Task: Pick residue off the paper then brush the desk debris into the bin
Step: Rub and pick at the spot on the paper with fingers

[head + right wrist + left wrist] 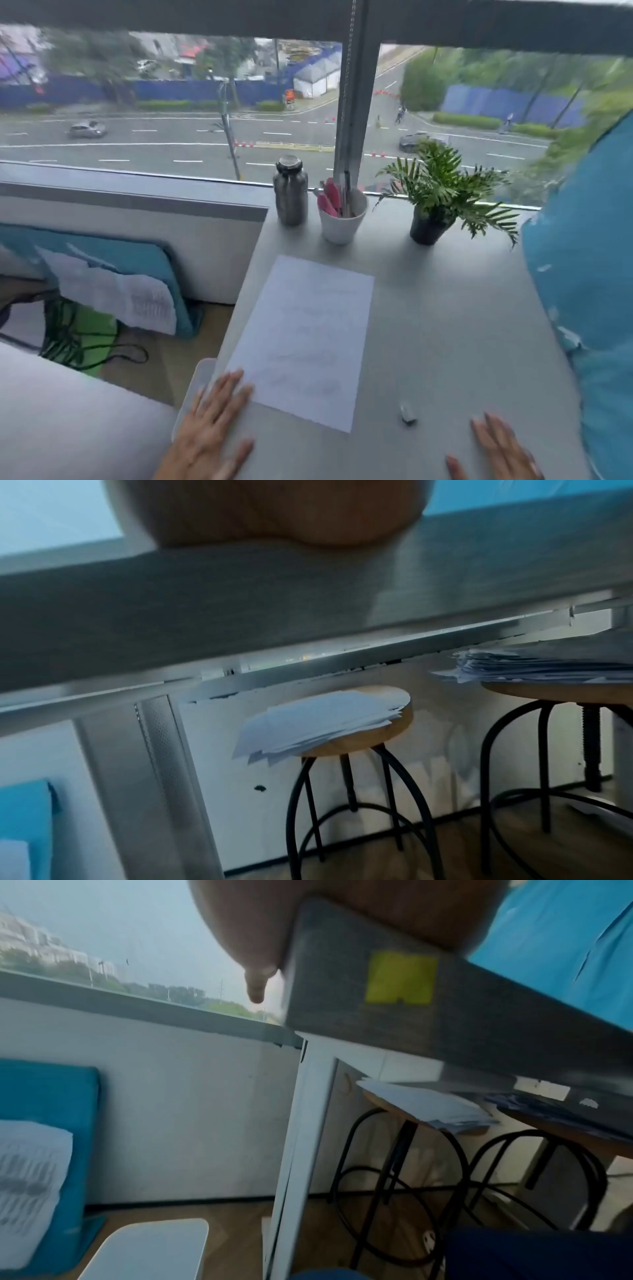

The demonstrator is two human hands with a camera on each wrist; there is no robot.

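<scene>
A white paper sheet (308,339) with faint grey marks lies on the grey desk (445,342); blur hides any crumbs on it. My left hand (222,394) lies flat with straight fingers on the desk's front left corner, fingertips beside the sheet's near left corner. A white rounded rim (202,373), maybe the bin, shows just off the desk edge beside that hand. My right hand (493,442) rests flat on the desk at the front right, holding nothing. A small grey-white lump (407,413) sits between the hands, nearer the right one.
At the back by the window stand a metal bottle (290,192), a white cup of pink pens (342,219) and a potted plant (435,205). Blue fabric (589,274) borders the desk's right side. Stools (356,739) with paper stacks stand under the desk.
</scene>
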